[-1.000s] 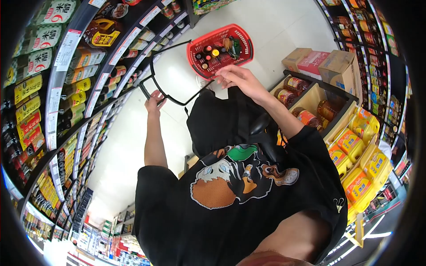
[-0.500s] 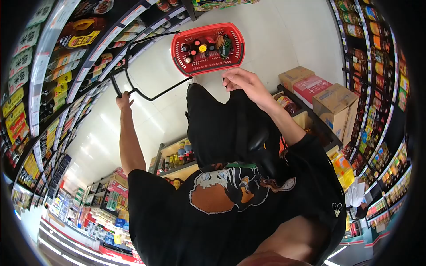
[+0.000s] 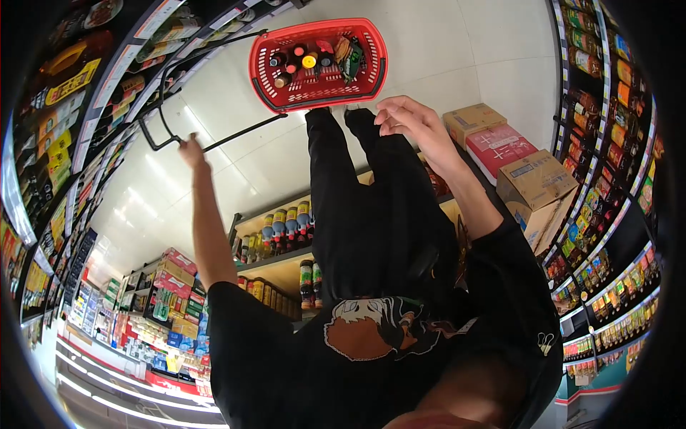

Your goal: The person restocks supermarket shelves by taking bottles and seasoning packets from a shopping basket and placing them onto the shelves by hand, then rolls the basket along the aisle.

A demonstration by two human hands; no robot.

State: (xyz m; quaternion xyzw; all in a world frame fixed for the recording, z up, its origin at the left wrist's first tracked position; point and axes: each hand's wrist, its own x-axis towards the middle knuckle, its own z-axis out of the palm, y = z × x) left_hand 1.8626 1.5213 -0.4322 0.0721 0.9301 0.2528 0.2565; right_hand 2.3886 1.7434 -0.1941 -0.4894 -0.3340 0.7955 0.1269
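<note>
A red shopping basket (image 3: 382,68) sits at the top centre of the head view. Dark bottles (image 3: 278,60) with coloured caps, one of them yellow, and a green packet (image 3: 351,68) lie inside it. Its long black handle (image 3: 243,133) reaches out to the left, where my left hand (image 3: 191,151) has its fingers closed around the end. My right hand (image 3: 411,118) hovers near the basket's lower right corner, apart from it. Its fingers are loosely bent with gaps between them, and I see nothing in them.
Stocked shelves curve along the left (image 3: 71,93) and the right (image 3: 593,107). Cardboard boxes (image 3: 537,179) and a red box (image 3: 498,149) stand to my right. Close by my legs, a low wooden shelf (image 3: 268,266) carries bottles. Pale floor tiles (image 3: 429,43) surround the basket.
The basket and its handle have shifted left and slightly up in view. My left hand has moved with the handle. The fingers of my right hand have loosened, and my legs now stand straighter.
</note>
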